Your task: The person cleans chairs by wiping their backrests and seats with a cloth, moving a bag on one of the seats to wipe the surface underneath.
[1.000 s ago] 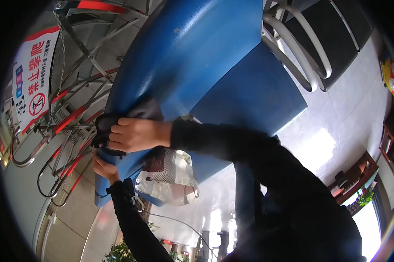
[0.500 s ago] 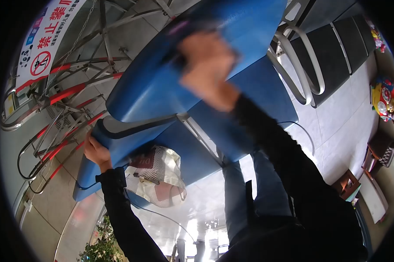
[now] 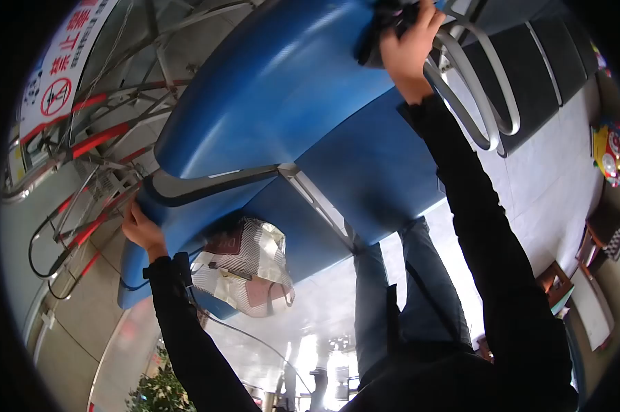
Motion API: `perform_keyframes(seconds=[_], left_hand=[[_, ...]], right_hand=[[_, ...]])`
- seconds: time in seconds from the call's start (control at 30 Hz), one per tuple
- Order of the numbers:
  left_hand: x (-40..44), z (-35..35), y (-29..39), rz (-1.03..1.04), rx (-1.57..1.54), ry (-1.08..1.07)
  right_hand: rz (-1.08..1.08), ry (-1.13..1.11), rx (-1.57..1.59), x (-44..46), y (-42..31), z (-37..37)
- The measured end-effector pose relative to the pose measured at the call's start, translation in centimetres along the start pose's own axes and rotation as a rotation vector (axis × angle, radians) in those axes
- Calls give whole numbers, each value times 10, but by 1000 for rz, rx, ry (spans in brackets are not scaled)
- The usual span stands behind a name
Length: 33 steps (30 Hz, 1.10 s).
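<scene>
My right hand (image 3: 409, 51) is wrapped on a dark, crumpled cloth (image 3: 385, 31), which lies against the upper right part of the blue seat back (image 3: 275, 75). My left hand (image 3: 143, 228) grips the edge of another blue seat back (image 3: 186, 220) at the left. Between the two seat backs runs a grey armrest with a black top (image 3: 213, 184). Below it, a patterned shiny bag (image 3: 251, 275) sits on the blue seating. A bare blue seat (image 3: 372, 165) is in front of my legs.
Metal racks with red strips (image 3: 104, 141) and a white sign with red characters (image 3: 66, 69) stand behind the seats. Curved metal armrests (image 3: 485, 89) and black seats (image 3: 550, 62) are at the right. A leafy plant (image 3: 160, 388) shows at the bottom.
My right hand has moved with the dark cloth from the left end of the seat back, across it, to its upper right. My left hand stays at the left seat back's edge.
</scene>
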<state>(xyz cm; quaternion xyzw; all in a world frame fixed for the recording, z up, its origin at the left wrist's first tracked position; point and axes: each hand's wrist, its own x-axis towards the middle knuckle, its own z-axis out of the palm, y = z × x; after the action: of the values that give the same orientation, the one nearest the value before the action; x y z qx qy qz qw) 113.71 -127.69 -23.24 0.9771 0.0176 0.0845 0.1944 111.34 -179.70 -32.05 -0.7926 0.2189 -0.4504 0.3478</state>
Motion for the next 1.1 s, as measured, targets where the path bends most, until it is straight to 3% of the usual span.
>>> perform_keyframes(seconds=[0.07,0.1,0.13,0.17,0.2,0.27,0.37,0.4,0.5,0.53,0.67,0.73,0.9,0.97,1.03,1.1], left_hand=[[8,1,-24,18,-84,-41],[13,-3,-36,-68,-265,-66],[21,-8,-48,-153,-442,-100],[36,-6,-44,-244,-613,-141],[42,-3,-8,-239,-557,-164],[30,0,91,-237,-439,-196],[52,32,145,306,-266,-487],[39,48,198,-59,-585,-437],[59,74,198,-184,101,-377],[52,79,194,-100,-83,-253],[36,73,220,-103,-27,-155],[39,75,215,-131,-56,-152],[34,71,230,-145,-54,-164],[37,73,215,-165,-89,-148],[38,72,219,-145,-62,-186],[39,68,211,-123,-10,-215]], right_hand=[[394,163,116,7,15,4],[478,244,37,1,17,19],[367,273,-23,-6,-12,20],[483,221,153,-23,-31,22],[359,191,87,-42,-59,20],[366,-106,255,-73,-112,7],[14,-245,360,-90,-122,12],[-51,-237,341,-78,-117,13],[-130,-123,204,-16,-83,6],[-121,-80,157,6,-66,-2],[-239,59,92,0,15,3],[23,137,95,-26,35,4],[1170,438,-17,-53,69,23],[1399,381,-1,-33,66,24],[937,450,61,-2,37,20],[584,336,142,36,-2,4]])
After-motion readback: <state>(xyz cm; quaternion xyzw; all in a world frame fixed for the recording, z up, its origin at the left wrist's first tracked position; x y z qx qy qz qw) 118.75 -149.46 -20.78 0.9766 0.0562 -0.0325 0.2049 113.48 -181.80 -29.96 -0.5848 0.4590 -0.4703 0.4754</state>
